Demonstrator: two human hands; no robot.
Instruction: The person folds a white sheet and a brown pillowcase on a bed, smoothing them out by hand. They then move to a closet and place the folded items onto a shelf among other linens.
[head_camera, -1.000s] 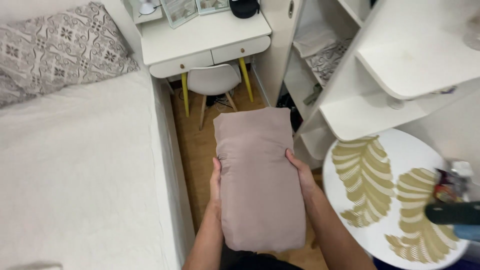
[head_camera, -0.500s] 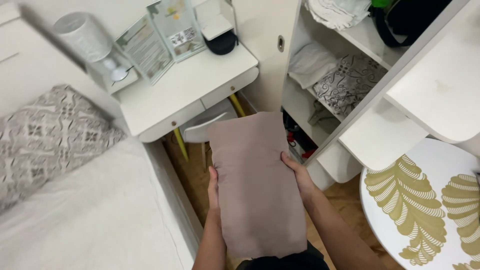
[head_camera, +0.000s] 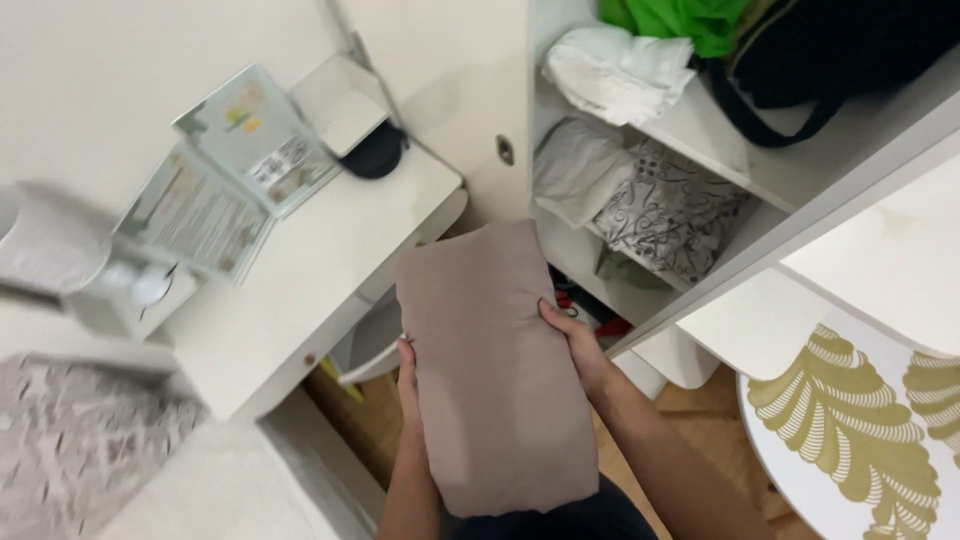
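Both hands on the folded taupe cloth (head_camera: 495, 370), held flat and lengthwise in front of the body, between the table (head_camera: 300, 290) and the open wardrobe (head_camera: 700, 130). Left hand (head_camera: 408, 385) has its grip closed along the left edge, only fingertips showing. Right hand (head_camera: 575, 345) has its grip closed on the right edge, thumb on top.

Risks, my read:
- Held by the side edges only, so the far end is unsupported. The fold could sag or open.
- Far corner is close to the wardrobe side panel and could catch on it.

Wardrobe contents:
- Upper shelf: white bundle (head_camera: 620, 70), green fabric (head_camera: 690, 20), dark bag (head_camera: 830, 60) with a strap hanging over the edge.
- Middle shelf: grey folded item (head_camera: 575, 165) and patterned grey fabric (head_camera: 675, 215), touching.
- Lower section: dark, a few small items, can't identify them.

Shelves look packed, so a snag there seems likely.
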